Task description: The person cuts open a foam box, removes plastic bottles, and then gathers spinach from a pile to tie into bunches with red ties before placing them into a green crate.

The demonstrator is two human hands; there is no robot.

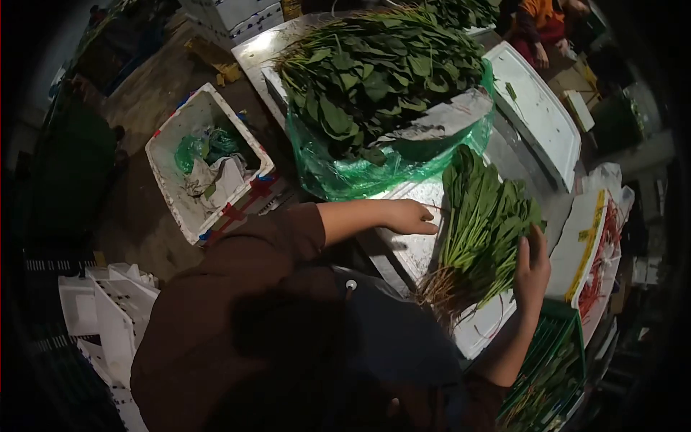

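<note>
A loose bunch of leafy greens with long stems and brown roots lies on a white foam board in front of me. My left hand is just left of the stems, its fingers apart and nothing in it. At the right edge of the bunch, my right hand has its fingers spread against the leaves. Beyond them a big heap of the same greens sits in a container lined with a green plastic bag, with a crumpled sheet of paper on its near side.
To the left stands a foam box with plastic and paper scraps. A white foam lid leans at right. Red ties lie in a white box, near a green crate holding greens. Another person is at top right.
</note>
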